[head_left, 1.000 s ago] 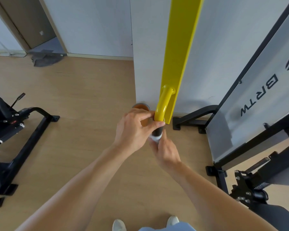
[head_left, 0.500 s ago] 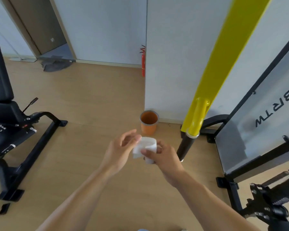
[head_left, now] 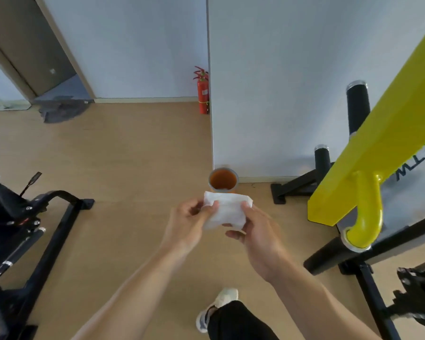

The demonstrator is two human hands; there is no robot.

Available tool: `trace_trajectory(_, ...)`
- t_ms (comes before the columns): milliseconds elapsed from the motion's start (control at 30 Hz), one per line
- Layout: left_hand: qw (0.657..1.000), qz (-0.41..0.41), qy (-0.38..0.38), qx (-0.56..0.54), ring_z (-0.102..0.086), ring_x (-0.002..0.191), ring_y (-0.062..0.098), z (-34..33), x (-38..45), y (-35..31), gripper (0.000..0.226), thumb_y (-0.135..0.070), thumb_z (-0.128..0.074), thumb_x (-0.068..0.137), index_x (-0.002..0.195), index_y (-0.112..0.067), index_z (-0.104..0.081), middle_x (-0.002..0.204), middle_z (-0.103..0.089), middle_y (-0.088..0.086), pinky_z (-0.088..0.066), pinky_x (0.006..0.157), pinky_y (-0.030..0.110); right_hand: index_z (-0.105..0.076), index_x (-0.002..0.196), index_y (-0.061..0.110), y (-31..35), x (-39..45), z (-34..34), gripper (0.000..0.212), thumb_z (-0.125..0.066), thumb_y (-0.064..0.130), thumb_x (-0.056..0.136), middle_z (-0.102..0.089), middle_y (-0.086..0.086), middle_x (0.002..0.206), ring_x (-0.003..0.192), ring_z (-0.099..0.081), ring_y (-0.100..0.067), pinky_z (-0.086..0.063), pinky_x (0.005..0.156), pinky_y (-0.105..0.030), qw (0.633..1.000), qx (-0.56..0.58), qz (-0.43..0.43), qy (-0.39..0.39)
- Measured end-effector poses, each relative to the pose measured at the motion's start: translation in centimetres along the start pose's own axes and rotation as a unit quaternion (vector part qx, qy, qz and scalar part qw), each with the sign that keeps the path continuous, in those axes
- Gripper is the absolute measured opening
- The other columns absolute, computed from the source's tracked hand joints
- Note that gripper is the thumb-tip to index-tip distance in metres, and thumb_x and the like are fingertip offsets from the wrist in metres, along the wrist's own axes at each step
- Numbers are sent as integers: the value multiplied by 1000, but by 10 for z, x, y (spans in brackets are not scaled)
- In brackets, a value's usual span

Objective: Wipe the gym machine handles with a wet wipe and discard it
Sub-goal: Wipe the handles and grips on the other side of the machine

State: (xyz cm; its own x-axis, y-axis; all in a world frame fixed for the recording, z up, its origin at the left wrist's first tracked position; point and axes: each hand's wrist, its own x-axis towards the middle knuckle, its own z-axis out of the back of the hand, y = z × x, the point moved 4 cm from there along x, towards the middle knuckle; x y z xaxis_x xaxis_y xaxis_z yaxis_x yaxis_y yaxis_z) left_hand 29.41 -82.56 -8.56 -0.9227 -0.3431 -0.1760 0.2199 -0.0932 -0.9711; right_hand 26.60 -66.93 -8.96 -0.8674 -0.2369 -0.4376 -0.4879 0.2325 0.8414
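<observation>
A white wet wipe (head_left: pixel 227 211) is stretched between both hands at the middle of the view. My left hand (head_left: pixel 190 222) pinches its left edge and my right hand (head_left: pixel 258 238) grips its right side from below. Just beyond the wipe, a small orange bin (head_left: pixel 223 179) with a grey rim stands on the floor by the wall corner. The yellow machine arm (head_left: pixel 368 163) with its curved yellow handle (head_left: pixel 367 219) and black grip (head_left: pixel 329 256) is to the right, apart from both hands.
Black weight pegs (head_left: pixel 357 106) and the machine's black frame (head_left: pixel 368 288) stand at the right. Another black gym machine (head_left: pixel 17 229) fills the left edge. A red fire extinguisher (head_left: pixel 203 94) stands by the wall. My shoe (head_left: pixel 219 305) is on the wooden floor below.
Both hands left the black handle grip and drew back with the wipe. The view turned left, so the yellow arm shifted right and the orange bin now lies right behind the wipe.
</observation>
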Motion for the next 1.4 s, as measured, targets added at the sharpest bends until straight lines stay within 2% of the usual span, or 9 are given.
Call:
trace_trajectory(333,983,-32,172,55,-65,79,14,-53,152,-42,9,-12,-71,90,90,-20,-76,88,-75,10,-51,73,28,-68,107,-1,54,54,-11,35,-46,27,105,-76,-17,100,96,-73,-25,-57,86,-46,934,277,61,-218)
trace_trajectory(467,965,-72,247,55,-62,67,4,-97,196,-68,7,-34,-80,75,80,-31,-76,70,-70,-12,-48,66,24,-70,106,0,87,71,-6,33,-47,24,104,-77,-15,100,96,-74,-24,-56,87,-43,901,318,105,-276)
trace_trajectory(633,920,-111,371,50,-67,74,6,-148,206,-91,6,-23,-77,85,86,-29,-76,78,-75,-12,-51,69,16,-80,93,23,110,72,2,23,-73,33,73,-79,2,95,96,-73,-19,-53,91,-39,892,153,196,-378)
trace_trajectory(733,888,-119,442,48,-72,89,9,-175,212,-96,11,-37,-75,83,93,-35,-75,90,-77,-12,-56,81,27,-80,88,39,114,70,13,25,-71,47,65,-78,5,97,98,-72,-17,-54,88,-34,839,94,242,-478)
trace_trajectory(867,870,-142,469,54,-67,99,3,-208,223,-103,21,-43,-75,83,103,-41,-70,101,-73,-20,-55,92,34,-77,110,22,121,65,17,31,-67,31,82,-71,8,121,118,-63,-11,-51,98,-25,734,-64,364,-569)
trace_trajectory(967,844,-170,504,70,-63,106,-3,-233,238,-103,25,-44,-70,88,112,-43,-66,109,-69,-23,-53,96,29,-67,129,16,113,76,28,35,-58,18,95,-55,0,144,140,-44,-20,-42,110,-36,643,-354,283,-617)
trace_trajectory(1067,795,-183,570,96,-62,108,-3,-251,252,-98,25,-45,-66,91,117,-44,-64,112,-69,-20,-51,95,23,-47,146,8,94,102,30,64,-71,25,89,-36,-8,158,150,-23,-32,-34,115,-53,579,-567,29,-585)
trace_trajectory(1167,752,-190,624,94,-62,109,-1,-260,260,-95,26,-38,-65,94,120,-35,-66,113,-69,-17,-48,88,11,-51,142,8,96,114,19,62,-54,48,94,-44,-10,153,146,-33,-30,-33,116,-48,574,-542,-37,-613)
trace_trajectory(1400,661,-221,711,96,-64,108,2,-288,266,-89,21,-34,-59,99,117,-31,-69,112,-71,-15,-53,96,28,-53,136,16,139,134,57,41,-60,17,96,-62,-5,129,118,-57,-24,-47,94,-36,605,-498,-101,-613)
